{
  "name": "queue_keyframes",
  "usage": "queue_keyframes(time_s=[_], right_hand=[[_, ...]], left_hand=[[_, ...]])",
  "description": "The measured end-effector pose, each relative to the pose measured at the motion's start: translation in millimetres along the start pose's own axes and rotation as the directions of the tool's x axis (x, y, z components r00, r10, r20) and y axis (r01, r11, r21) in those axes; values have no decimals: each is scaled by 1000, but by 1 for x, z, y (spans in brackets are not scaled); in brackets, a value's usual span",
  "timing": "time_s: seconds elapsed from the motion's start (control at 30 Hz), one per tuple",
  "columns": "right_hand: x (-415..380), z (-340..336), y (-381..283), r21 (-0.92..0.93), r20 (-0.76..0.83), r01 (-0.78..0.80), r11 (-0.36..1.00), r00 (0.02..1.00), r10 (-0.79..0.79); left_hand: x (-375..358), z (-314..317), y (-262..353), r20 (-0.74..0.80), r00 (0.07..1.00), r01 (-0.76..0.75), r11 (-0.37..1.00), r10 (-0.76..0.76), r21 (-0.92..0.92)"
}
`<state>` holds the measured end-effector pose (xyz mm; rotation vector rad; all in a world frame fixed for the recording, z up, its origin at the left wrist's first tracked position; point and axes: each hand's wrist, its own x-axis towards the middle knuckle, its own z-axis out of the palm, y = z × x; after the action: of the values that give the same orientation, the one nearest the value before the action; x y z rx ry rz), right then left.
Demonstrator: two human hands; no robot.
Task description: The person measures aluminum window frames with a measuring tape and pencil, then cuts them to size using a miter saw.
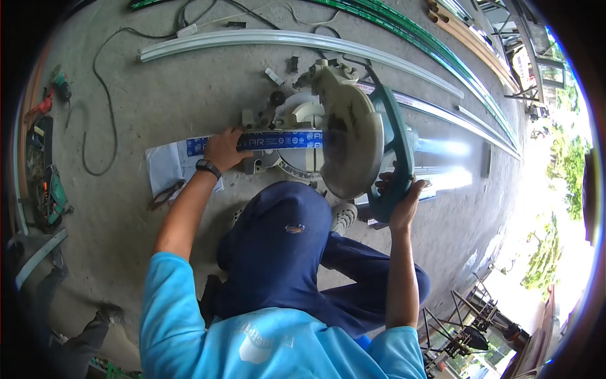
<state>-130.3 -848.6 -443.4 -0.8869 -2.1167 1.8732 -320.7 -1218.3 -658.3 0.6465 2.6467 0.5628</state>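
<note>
Left hand (225,148) presses flat on the blue-wrapped aluminium profile (278,139); right hand (404,199) grips the miter saw (344,136) handle at frame centre; lower steadily.

Saw handle (392,158): teal green, as I read it, gripped by my right hand (404,199).
Blade guard (350,148): pale grey-beige, dusty.
Profile strip (278,140): blue wrap with white lettering, under my left hand (225,148).
Watch (207,168): black.
Shirt (252,328): bright sky blue, faint white print.
Trousers (284,252): dark navy.
Floor (189,88): plain grey concrete.
Long rails (284,39): silver-white; I note green ones beyond.
Cable (104,82): black.
</note>
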Motion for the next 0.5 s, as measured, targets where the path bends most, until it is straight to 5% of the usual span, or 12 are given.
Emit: queue_keyframes(time_s=[0.37,0.5], right_hand=[[-6,-2,11,-37,-6,-10,999,1000,9],[-5,3,-3,-112,-39,-19,993,999,15]], left_hand=[[-3,6,10,-124,992,-9,1000,6,-25],[-3,-1,16,-52,998,34,999,-36,-22]])
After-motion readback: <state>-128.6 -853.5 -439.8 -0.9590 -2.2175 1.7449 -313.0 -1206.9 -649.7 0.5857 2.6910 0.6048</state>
